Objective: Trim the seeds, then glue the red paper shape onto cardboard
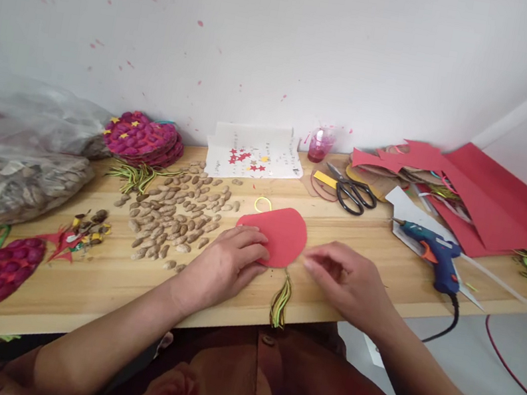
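Red cutout lies flat on table. Left hand rests on cutout's left edge, fingers loosely spread, pressing down, not gripping. Right hand is just right of cutout. Its fingers are blurred, seem narrowed together, can't tell if holding anything. Tassel hangs below cutout. Nuts lie left of cutout. Glue gun is right of it, scissors behind-right.

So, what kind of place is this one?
Most likely a handicraft workbench, perhaps at home: on the wooden table lie a blue glue gun and black scissors, and the left hand rests on a cut red paper shape.
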The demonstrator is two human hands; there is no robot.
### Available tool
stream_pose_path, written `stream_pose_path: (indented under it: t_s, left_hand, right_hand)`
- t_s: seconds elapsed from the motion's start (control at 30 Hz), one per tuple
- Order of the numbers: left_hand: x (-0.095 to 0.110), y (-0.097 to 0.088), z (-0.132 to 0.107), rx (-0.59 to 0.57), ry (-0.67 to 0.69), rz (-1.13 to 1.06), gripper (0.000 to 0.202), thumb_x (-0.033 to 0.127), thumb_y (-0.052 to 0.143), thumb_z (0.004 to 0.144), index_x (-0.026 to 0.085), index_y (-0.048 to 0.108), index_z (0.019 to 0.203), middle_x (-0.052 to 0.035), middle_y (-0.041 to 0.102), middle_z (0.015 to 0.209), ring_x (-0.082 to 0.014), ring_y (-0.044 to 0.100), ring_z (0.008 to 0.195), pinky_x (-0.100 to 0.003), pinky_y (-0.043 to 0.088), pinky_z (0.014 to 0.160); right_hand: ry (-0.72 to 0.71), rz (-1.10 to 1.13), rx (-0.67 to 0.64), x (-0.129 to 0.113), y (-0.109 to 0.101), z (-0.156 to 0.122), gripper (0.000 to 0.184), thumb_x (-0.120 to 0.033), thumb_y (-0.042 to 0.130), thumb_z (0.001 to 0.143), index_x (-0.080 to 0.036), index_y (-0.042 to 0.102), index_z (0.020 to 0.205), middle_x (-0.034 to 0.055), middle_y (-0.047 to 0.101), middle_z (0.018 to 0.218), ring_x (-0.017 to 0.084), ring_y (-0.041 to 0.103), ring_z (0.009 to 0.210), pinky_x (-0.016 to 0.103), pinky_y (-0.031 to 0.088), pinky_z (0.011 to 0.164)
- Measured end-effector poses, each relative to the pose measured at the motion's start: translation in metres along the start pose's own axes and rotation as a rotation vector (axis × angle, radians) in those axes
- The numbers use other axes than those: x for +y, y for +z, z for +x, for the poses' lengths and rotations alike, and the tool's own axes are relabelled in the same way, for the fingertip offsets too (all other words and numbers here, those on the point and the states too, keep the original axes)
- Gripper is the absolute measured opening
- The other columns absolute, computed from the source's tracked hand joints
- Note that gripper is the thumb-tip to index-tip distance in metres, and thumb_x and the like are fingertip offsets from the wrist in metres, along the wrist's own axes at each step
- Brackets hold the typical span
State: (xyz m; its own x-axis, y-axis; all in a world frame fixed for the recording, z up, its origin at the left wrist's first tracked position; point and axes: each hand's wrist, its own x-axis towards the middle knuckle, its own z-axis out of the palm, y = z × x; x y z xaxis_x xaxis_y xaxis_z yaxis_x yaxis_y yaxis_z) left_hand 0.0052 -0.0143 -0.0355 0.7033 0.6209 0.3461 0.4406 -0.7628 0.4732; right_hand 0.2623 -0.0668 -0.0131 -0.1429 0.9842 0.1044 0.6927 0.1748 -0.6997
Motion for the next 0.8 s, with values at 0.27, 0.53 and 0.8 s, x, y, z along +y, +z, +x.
stream_pose_path:
  t_s: [0.27,0.53,0.8]
  left_hand:
    - [0.006,-0.015,0.021,-0.164,-0.063,0.061,0.019,0.019,0.051,0.097,0.021,0.07,0.099,-0.0056,0.07,0.102,-0.0192,0.065,0.097,-0.033,0.053,0.091]
    - [-0.003,-0.01,0.02,-0.127,-0.052,0.119,0.024,0.019,0.053,0.096,0.023,0.072,0.109,-0.0043,0.07,0.116,-0.0193,0.066,0.103,-0.033,0.055,0.092]
    - [-0.013,-0.021,0.012,-0.122,-0.023,0.007,0.029,0.012,0.055,0.094,0.022,0.069,0.117,-0.0057,0.068,0.123,-0.0196,0.064,0.115,-0.037,0.052,0.103]
  right_hand:
    - [0.159,-0.134,-0.009,0.011,0.002,0.043,0.041,-0.042,0.055,0.09,-0.017,0.067,0.12,0.0072,0.074,0.1,0.019,0.065,0.08,0.035,0.049,0.074]
    - [0.133,-0.127,-0.033,0.014,0.0,0.056,0.044,-0.042,0.06,0.087,-0.018,0.066,0.123,0.0072,0.074,0.105,0.021,0.067,0.086,0.035,0.051,0.078]
    - [0.015,-0.299,-0.053,0.012,0.008,0.052,0.06,-0.054,0.063,0.086,-0.021,0.059,0.137,0.0118,0.065,0.121,0.027,0.064,0.103,0.043,0.05,0.09]
